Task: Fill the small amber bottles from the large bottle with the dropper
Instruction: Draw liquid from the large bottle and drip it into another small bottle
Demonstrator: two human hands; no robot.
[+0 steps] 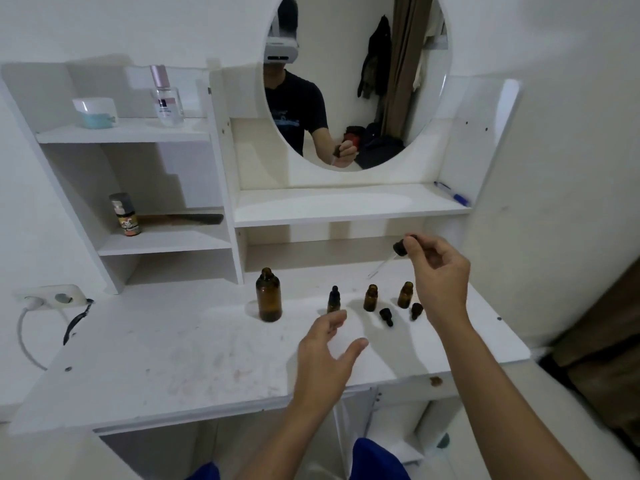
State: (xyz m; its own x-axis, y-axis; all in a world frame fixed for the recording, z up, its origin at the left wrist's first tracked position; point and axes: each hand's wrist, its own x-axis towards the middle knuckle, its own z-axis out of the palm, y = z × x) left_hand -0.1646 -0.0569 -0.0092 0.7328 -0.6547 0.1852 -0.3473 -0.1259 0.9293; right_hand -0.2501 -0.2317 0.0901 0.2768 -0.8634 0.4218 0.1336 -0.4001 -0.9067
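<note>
The scene is lit evenly and rather dimly by soft, cool light that appears to come from above and behind the camera, and a greyish cast is left on the white tabletop [173, 358]. Soft, blurred shadows are thrown forward of the amber bottles and beneath the shelves [166, 237], and a faint pale sheen is seen on the shelf under the mirror [356, 81]. Straight edges are bowed by wide-angle distortion toward the borders, where detail is softened and smeared.
</note>
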